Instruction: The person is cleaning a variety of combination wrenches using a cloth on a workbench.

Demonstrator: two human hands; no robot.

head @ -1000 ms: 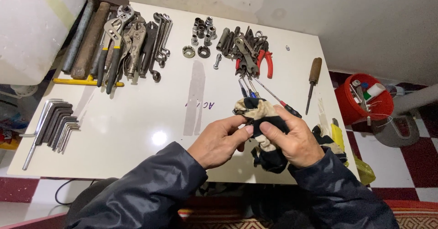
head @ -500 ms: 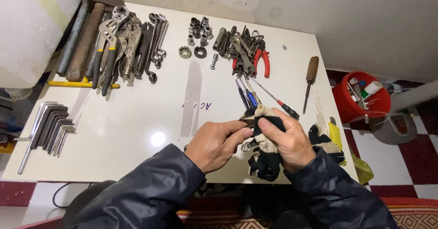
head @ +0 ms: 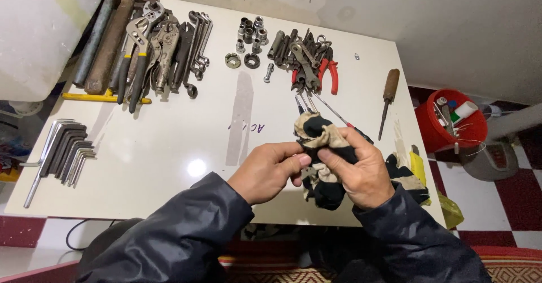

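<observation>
down at the near edge of the desk (head: pixel 169 164) i've got both hands close together, dark sleeves coming up from the bottom. the left hand (head: pixel 270 170) is curled, thumb and fingertips pinching the rag (head: pixel 316 133) where it bunches. the right hand (head: pixel 361 167) is closed around the same rag from the other side, fingers wrapped over the dark and tan cloth, more of it hanging below the palm off the near edge. what's inside the cloth i can't tell, it's covered. just right of that hand, a second patterned cloth (head: pixel 403 176) and a yellow bit (head: pixel 418 167) lie at the near right corner.

moving up, a few screwdrivers (head: pixel 324 105) poke out behind the rag, tips toward me. toward the right edge, a wooden-handled screwdriver (head: pixel 388 94) lies alone. over at the left edge, a fan of hex keys (head: pixel 65 150).

far side now: a heap of pliers with red handles (head: pixel 310 63) in the middle, sockets (head: pixel 251 34) standing just left of it, two ring nuts (head: pixel 241 61) near them. far left corner, wrenches and locking pliers (head: pixel 158 49) laid side by side, rusty pipes (head: pixel 107 43) beyond them, a yellow bar (head: pixel 90 97) along their near side.

off the desk, to the right, a red bucket (head: pixel 446 130) sits on the checkered floor.
</observation>
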